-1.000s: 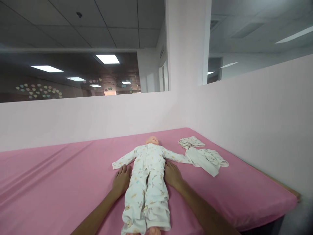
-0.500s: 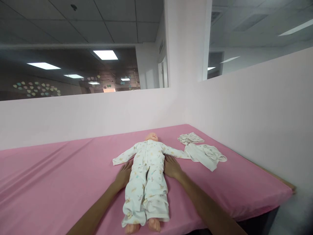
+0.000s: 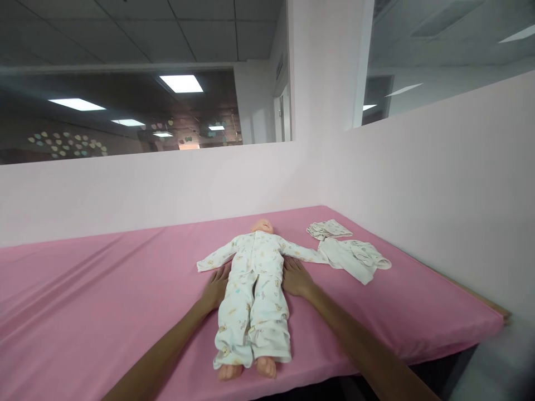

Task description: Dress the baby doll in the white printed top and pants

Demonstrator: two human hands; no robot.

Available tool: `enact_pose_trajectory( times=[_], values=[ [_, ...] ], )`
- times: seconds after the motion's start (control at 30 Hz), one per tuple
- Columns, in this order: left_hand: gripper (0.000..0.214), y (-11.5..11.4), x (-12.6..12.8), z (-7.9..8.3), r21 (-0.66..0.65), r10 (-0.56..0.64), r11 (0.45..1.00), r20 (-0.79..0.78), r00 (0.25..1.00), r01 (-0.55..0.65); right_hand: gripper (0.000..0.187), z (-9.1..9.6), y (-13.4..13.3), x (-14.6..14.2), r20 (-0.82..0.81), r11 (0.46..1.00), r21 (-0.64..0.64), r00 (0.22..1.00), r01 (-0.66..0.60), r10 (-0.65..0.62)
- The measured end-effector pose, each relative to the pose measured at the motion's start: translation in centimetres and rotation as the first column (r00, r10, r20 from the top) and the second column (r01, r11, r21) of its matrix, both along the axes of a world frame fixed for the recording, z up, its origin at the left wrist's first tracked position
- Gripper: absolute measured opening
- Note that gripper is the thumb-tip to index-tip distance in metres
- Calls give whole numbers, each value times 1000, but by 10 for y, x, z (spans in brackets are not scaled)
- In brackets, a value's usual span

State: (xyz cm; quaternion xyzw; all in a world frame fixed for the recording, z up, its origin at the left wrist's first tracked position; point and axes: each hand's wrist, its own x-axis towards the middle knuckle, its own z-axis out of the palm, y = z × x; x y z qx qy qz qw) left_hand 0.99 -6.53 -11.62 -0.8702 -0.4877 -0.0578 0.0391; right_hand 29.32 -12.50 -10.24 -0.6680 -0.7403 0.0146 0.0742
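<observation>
A baby doll (image 3: pixel 253 289) in white printed pyjamas lies on its back on a pink mattress (image 3: pixel 104 301), arms spread, bare feet toward me. My left hand (image 3: pixel 216 287) rests flat on the mattress against the doll's left side, fingers stretched out under its sleeve. My right hand (image 3: pixel 295 277) lies flat against the doll's other side, fingers extended toward the armpit. Neither hand holds anything.
Two folded white baby garments lie right of the doll: a small one (image 3: pixel 329 228) at the back and a larger one (image 3: pixel 355 259) nearer. Pale pink partition walls close the back and right. The mattress's front edge runs just below the doll's feet.
The view has pulled back, so the doll's feet and the mattress's front edge now show. Both hands stay beside the doll's torso.
</observation>
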Motion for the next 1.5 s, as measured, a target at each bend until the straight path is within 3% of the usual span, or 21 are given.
enact_pose_trajectory(
  times=[1.5],
  values=[
    [64,-5,3,3,-14,20,1000,-5,1000,-20,68,-1,-1,-1,1,999,33,999,-37,37]
  ],
)
